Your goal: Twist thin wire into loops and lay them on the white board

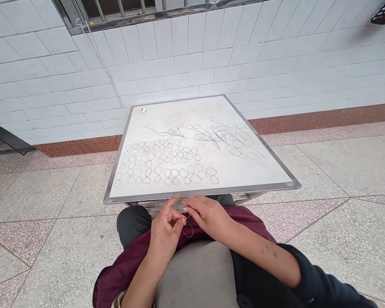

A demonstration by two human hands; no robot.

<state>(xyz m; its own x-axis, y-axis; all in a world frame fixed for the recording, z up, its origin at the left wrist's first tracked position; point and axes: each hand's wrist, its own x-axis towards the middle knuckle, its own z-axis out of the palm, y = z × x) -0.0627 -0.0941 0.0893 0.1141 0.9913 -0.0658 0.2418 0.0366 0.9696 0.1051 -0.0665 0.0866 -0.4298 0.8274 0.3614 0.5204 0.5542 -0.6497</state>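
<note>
Over my lap, just in front of the table's near edge, my left hand (pixel 166 224) pinches a thin wire loop (pixel 193 232) between thumb and finger. A small orange-red spot shows at that pinch; what it is I cannot make out. My right hand (pixel 208 214) comes in from the right with its fingers closed on the wire close to the left fingertips. The loop hangs below the fingers, roughly round. On the table (pixel 244 188) lie rows of figure-eight wire pieces (pixel 148 172) at the left and front.
Long-tailed looped wires (pixel 218 134) lie tangled across the table's back and right. A small white and red object (pixel 143 111) sits in the far left corner. A metal rim edges the tabletop. Behind stands a white tiled wall (pixel 167 68) with a barred window.
</note>
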